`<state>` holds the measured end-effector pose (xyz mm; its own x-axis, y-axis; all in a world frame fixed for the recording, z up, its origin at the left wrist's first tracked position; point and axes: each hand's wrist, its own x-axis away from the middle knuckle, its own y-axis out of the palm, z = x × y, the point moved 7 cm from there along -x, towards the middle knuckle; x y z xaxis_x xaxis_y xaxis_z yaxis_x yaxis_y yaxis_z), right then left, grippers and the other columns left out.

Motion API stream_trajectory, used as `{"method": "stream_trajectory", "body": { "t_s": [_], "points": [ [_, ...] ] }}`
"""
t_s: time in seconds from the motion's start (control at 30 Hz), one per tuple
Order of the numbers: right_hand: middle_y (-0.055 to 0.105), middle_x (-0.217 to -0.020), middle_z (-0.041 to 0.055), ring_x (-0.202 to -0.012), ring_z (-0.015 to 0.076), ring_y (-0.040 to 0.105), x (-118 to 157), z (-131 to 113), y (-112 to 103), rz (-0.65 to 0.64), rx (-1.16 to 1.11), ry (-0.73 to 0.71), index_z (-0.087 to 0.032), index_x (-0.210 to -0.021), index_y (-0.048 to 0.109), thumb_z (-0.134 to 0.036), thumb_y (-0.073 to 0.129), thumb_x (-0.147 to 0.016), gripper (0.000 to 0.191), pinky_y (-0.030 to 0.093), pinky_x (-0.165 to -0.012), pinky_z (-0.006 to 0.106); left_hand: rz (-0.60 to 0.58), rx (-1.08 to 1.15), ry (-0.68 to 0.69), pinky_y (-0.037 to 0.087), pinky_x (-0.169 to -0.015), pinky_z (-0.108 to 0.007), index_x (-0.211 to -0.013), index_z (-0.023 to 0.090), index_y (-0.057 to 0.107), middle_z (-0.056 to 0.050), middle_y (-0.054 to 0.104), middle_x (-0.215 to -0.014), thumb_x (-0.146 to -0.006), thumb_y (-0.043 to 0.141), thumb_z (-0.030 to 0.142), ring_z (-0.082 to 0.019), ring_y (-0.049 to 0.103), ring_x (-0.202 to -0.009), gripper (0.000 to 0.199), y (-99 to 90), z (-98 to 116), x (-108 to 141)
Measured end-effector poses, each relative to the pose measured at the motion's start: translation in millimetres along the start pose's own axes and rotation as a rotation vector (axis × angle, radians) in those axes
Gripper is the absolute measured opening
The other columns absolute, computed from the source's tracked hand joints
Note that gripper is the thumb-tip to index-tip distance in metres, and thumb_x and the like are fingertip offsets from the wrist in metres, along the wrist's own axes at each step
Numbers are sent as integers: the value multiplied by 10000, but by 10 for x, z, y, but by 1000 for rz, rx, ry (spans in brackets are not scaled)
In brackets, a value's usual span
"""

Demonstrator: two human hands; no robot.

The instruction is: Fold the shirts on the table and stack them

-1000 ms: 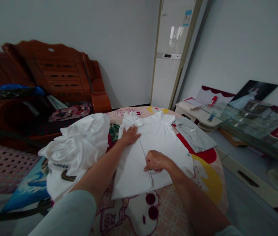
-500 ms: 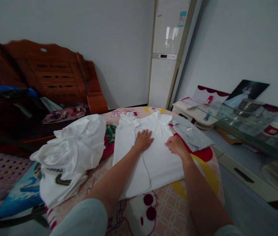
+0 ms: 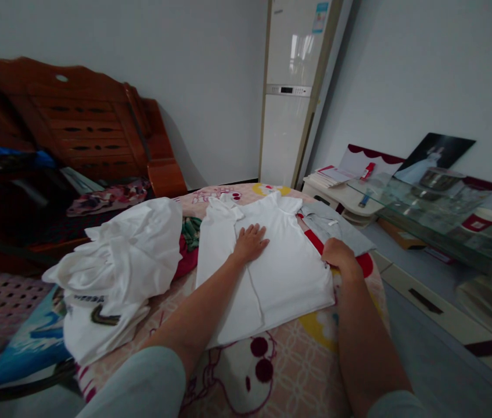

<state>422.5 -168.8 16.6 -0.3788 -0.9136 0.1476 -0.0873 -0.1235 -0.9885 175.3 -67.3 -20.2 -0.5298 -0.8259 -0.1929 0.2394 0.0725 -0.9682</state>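
A white shirt [image 3: 284,278] lies spread on the round table, its collar at the far end and its left side folded inward. My left hand [image 3: 251,242] rests flat on the middle of it, fingers stretched out. At the shirt's right edge my right hand [image 3: 339,255] is closed on the fabric, the fingertips partly hidden. Just beyond that hand lies a folded grey garment [image 3: 337,226] with red cloth [image 3: 314,241] under it. To the left sits a bunched white garment [image 3: 128,255] with dark print.
A patterned pink tablecloth [image 3: 298,371] covers the table. Wooden chairs [image 3: 84,133] stand at the left, and a tall white air conditioner [image 3: 287,133] is in the corner. On the right, a glass shelf [image 3: 428,217] holds a paper cup [image 3: 483,220] and a metal bowl [image 3: 441,176].
My right hand has moved right, from over the shirt to its right edge, and the fabric there now reaches further out. My left hand stays flat on the shirt.
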Motion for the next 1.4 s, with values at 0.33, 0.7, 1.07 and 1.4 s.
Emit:
{"method": "stream_trajectory", "body": {
  "t_s": [0.33,0.7,1.07,1.4],
  "points": [
    [542,-393,13,-416,167,572,286,112,125,-379,-353,69,-145,-574,582,-82,679,-671,151,460,-482,254,18,2,7,271,-1151,-540,-1452,213,445,-137,418,-1531,-976,400,425,-306,363,-1420,523,-14,-5,2],
    [505,-499,-44,-514,101,497,127,-99,-18,-65,-396,-119,-149,-564,564,-75,643,-612,118,323,-481,201,-13,-13,-8,264,-1163,-530,-1464,213,422,-133,399,-1544,-981,389,431,-293,346,-1434,531,-23,2,3],
    [643,-683,-6,-587,99,565,502,-1240,36,-297,-599,-453,-124,-907,694,-36,594,-655,285,393,-540,178,35,278,-64,374,-1121,-358,-1361,133,541,-131,564,-1406,-976,435,301,-223,527,-1298,434,-118,113,-411],
    [569,-634,-38,-607,105,506,515,-1350,119,-360,-471,-683,-104,-907,734,-101,731,-652,254,371,-591,217,-137,53,221,430,-1042,-414,-1055,150,712,-159,636,-1205,-874,529,142,-283,523,-1253,258,69,943,-1128]
  ]
}}
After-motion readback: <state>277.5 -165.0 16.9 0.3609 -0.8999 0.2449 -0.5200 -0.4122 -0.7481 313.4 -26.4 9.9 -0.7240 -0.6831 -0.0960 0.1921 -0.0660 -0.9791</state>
